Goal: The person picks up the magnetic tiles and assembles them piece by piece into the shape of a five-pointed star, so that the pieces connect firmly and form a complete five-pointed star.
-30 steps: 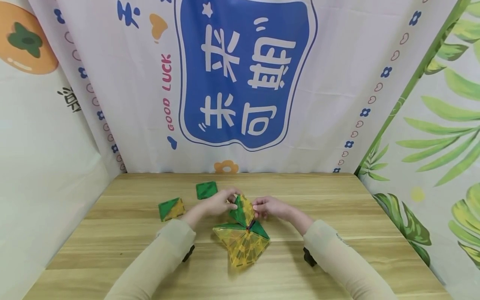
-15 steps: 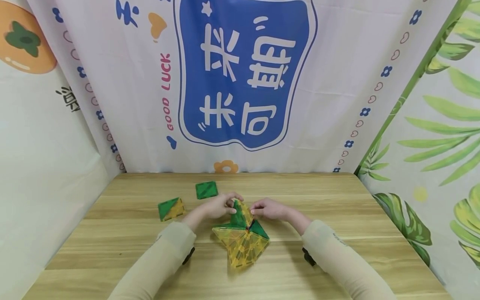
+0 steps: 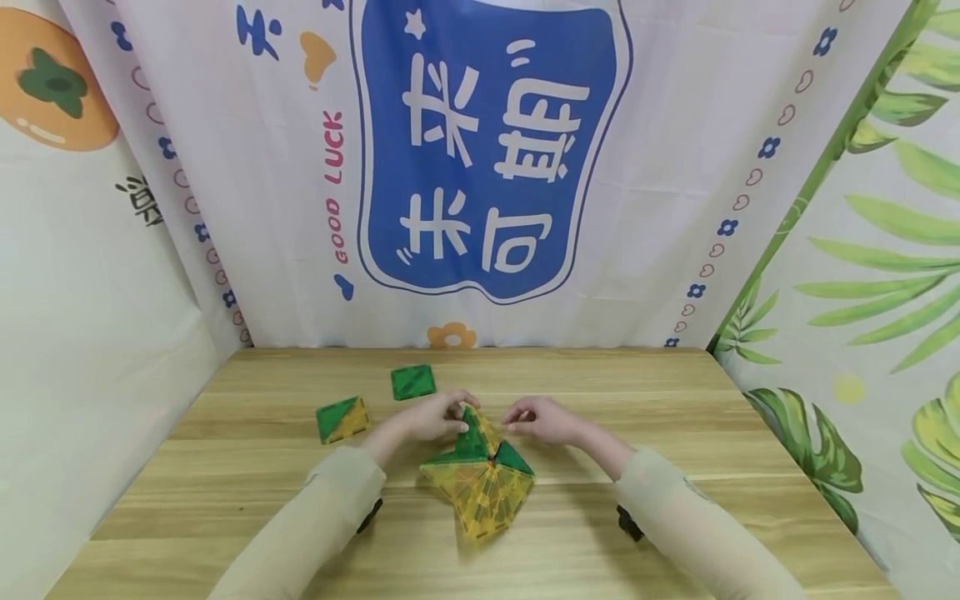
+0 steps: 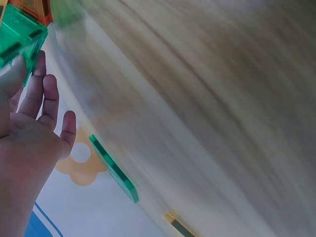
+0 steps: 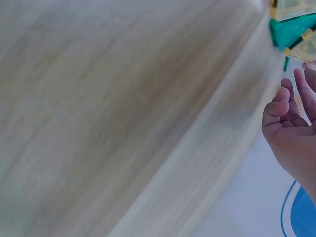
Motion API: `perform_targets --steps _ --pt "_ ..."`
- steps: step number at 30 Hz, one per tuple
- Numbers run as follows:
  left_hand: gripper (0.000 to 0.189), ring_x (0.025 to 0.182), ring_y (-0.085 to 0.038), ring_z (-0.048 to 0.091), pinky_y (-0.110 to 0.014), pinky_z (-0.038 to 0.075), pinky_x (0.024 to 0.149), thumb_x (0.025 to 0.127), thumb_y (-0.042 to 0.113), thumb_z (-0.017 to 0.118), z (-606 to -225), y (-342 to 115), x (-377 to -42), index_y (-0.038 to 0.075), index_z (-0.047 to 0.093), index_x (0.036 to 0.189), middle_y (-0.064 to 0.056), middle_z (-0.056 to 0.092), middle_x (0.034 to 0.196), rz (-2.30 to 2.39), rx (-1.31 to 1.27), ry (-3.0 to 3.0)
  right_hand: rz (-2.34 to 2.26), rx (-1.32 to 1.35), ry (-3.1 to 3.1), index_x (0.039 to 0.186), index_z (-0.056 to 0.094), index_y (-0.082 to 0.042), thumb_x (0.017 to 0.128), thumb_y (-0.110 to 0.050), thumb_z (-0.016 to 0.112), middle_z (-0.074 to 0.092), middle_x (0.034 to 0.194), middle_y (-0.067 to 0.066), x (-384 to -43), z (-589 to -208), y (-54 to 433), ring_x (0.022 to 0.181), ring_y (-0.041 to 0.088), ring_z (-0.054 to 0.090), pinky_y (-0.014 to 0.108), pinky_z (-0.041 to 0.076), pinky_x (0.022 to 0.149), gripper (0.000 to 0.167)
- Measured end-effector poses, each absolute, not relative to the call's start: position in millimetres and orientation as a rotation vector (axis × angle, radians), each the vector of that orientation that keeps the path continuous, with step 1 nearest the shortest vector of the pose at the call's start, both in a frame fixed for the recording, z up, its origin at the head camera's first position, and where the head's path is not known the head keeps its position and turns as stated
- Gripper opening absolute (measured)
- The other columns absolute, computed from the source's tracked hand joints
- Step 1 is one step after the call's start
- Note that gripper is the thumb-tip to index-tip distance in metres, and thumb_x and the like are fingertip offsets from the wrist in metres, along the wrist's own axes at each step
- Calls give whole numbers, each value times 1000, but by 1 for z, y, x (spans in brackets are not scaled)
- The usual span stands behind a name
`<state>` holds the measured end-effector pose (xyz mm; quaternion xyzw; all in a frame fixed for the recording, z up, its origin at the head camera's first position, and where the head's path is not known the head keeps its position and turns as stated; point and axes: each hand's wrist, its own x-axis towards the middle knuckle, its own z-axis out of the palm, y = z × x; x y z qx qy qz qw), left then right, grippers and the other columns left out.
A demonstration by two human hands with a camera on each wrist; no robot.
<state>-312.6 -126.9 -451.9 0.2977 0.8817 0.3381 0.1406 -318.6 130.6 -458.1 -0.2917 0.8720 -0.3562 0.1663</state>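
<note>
A star-like build of yellow and green magnetic tiles (image 3: 487, 498) sits on the table, its yellow points toward the front. At its back rises a peak of a green magnetic tile (image 3: 471, 437) joined to a yellow one. My left hand (image 3: 433, 417) pinches the green side near the top; in the left wrist view, thumb and fingers lie on either face of the green tile (image 4: 22, 34). Across from it, my right hand (image 3: 546, 420) has loosely bent fingers, tips right at the yellow tile's edge. The right wrist view shows that hand (image 5: 296, 123) just below the tiles, partly cut off.
A green square tile (image 3: 413, 382) lies toward the back of the wooden table (image 3: 637, 533). To its left rests a green-and-yellow square (image 3: 342, 419). A printed curtain (image 3: 300, 317) hangs behind the table's back edge.
The raised peak has tipped leftward and down a little, with my left hand following. My right fingers have loosened from the yellow edge. Both loose squares stay put.
</note>
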Motion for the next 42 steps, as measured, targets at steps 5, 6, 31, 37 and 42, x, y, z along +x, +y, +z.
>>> perform_targets --steps 5,6,31,37,42 --pt "36 91 -16 61 -37 51 84 91 15 63 -451 -138 -307 7 53 125 -2 62 91 948 847 2608 -1008 -860 2528 110 66 -9 93 -22 61 65 101 -1 -311 -449 135 82 16 59 28 51 64 22" --pt "36 90 -16 60 -38 51 84 91 17 64 -451 -140 -306 8 54 124 -1 62 90 939 835 2623 -1008 -889 2537 110 66 -9 93 -21 61 65 101 -1 -309 -447 136 82 16 59 27 51 64 21" --pt "42 101 -26 57 -58 28 95 82 32 73 -441 -209 -280 8 63 115 -5 66 104 776 842 2952 -545 -1259 2612 141 45 -20 85 -37 67 44 144 7 -244 -436 105 133 26 39 50 29 109 62" --pt "55 119 -39 50 -72 21 97 80 32 75 -443 -254 -285 2 58 124 -14 60 124 738 747 3022 -551 -1405 2462 141 44 -22 87 -33 65 42 146 3 -252 -435 111 135 23 37 48 27 110 60" --pt "68 126 -48 38 -78 14 94 79 33 76 -447 -284 -290 1 50 133 -22 49 136 744 629 3009 -517 -1559 2364 141 44 -21 89 -30 64 44 145 -2 -259 -434 112 134 17 38 42 28 111 57"
